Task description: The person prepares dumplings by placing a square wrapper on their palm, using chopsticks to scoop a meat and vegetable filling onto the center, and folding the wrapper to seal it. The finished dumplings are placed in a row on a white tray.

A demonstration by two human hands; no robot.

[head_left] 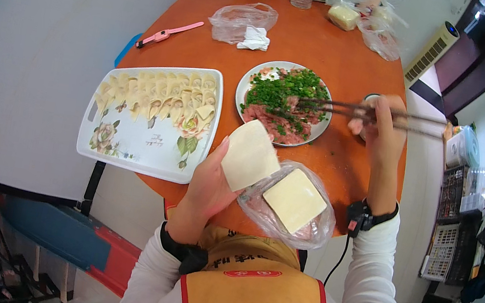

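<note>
White tray point(160, 128): flower-printed, on the orange table point(175, 55), folded dumplings point(162, 92) in rows across its far half.
Left hand point(208, 181): thumb and fingers clamped on a square wrapper point(251, 158), the fingers mostly hidden behind the sheet.
Square wrapper: held tilted, just beside the near rim of the plate point(243, 92).
Plate contents: pinkish minced meat point(289, 132), chopped greens point(286, 91) over much of it.
Wrapper stack point(294, 200): with a clear plastic bag point(320, 230) around it, at the table's near edge.
Chopsticks point(339, 112): dark, blurred, tips over the plate; contact unclear.
Right hand point(387, 129): fingers closed around the chopsticks.
</note>
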